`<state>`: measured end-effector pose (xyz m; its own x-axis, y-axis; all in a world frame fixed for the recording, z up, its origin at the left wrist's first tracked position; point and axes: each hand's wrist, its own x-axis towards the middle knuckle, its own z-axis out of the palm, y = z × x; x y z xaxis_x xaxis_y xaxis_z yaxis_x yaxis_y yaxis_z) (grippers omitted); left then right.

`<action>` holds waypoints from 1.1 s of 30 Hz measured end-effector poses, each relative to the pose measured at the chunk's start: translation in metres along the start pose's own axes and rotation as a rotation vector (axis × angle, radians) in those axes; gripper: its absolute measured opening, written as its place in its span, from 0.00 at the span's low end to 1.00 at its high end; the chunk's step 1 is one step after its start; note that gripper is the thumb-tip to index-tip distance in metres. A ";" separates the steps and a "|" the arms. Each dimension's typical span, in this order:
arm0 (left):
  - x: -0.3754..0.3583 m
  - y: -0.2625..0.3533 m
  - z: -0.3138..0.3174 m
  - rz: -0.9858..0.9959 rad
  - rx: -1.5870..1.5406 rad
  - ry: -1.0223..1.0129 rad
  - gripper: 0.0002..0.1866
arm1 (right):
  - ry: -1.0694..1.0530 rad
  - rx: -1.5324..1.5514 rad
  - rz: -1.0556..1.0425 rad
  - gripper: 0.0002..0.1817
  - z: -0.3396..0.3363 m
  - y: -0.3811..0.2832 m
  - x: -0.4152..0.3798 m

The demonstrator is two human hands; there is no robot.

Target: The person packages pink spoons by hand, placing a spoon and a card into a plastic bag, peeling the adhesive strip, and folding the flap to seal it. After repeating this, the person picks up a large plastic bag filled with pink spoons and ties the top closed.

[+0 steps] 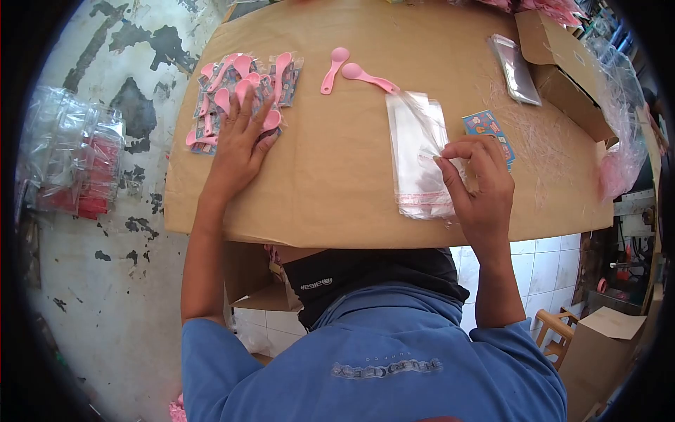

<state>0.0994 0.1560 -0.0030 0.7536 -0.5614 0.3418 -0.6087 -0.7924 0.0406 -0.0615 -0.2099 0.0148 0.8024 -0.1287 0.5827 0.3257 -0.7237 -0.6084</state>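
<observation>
My left hand (242, 144) lies with its fingers spread over a pile of pink spoons (242, 65) packed with printed cards in clear bags, at the left of the table. Over a stack of clear plastic bags (411, 158), my right hand (481, 186) pinches the edge of a clear plastic bag between thumb and forefinger. Two loose pink spoons lie above the stack, one upright (334, 70) and one slanted (369, 76) with its handle end near the bags. Partly behind my right hand are blue printed cards (489, 130).
The table (316, 190) is covered in brown paper. Another bundle of clear bags (517, 70) lies at the right, beside an open cardboard box (566, 70). Thin plastic strips (545, 141) litter the right side. Packed plastic bundles (74, 151) stand at the far left.
</observation>
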 end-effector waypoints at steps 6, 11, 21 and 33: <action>-0.002 0.101 -0.044 -0.147 -0.765 0.130 0.19 | 0.007 -0.035 -0.040 0.06 0.001 0.001 0.002; 0.005 0.165 -0.016 -0.364 -1.129 -0.044 0.12 | -0.088 -0.022 -0.091 0.06 0.008 -0.008 0.005; -0.003 0.187 0.022 -0.111 -0.764 0.083 0.09 | -0.283 -0.082 0.011 0.04 0.018 0.003 -0.007; -0.003 0.192 0.004 -0.320 -1.335 0.000 0.11 | -0.066 -0.083 -0.307 0.08 -0.019 -0.025 0.020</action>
<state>-0.0193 0.0044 0.0000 0.9052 -0.3989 0.1468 -0.1840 -0.0564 0.9813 -0.0627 -0.2073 0.0514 0.7049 0.1463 0.6941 0.5178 -0.7749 -0.3626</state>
